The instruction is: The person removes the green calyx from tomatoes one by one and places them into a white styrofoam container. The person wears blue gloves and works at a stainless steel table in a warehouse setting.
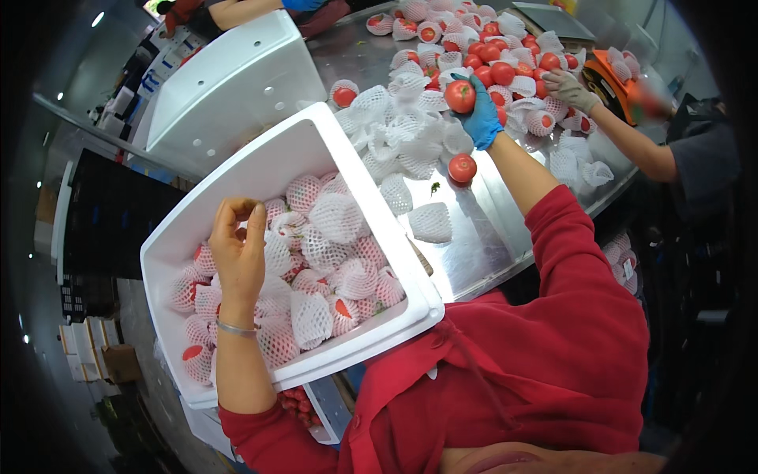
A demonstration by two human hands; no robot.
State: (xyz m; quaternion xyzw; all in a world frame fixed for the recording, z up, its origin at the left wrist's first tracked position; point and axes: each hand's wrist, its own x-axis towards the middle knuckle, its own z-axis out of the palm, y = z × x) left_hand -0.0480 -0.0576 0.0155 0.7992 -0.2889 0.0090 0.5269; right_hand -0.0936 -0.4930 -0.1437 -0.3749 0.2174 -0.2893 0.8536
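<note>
My left hand point(240, 237), bare with curled fingers, is over a white foam box point(379, 219) of tomatoes in foam net sleeves point(355, 277). A bit of red shows between its fingers; whether it holds anything is unclear. On my right hand point(482, 118) is a blue glove, and its fingers hold a bare red tomato point(460, 96) above the metal table point(474, 237). Empty white foam net sleeves point(408, 139) lie heaped beside that hand. Another bare tomato point(462, 168) rests on the table below it, near a green scrap point(435, 188) and a loose sleeve point(430, 223).
A co-worker's gloved hand point(568, 89) touches the pile of bare and sleeved tomatoes point(503, 73) at the far side. Beyond my box stands another white foam box point(231, 89). An orange device point(613, 83) is at the right, and another person's arm point(243, 12) shows at the top.
</note>
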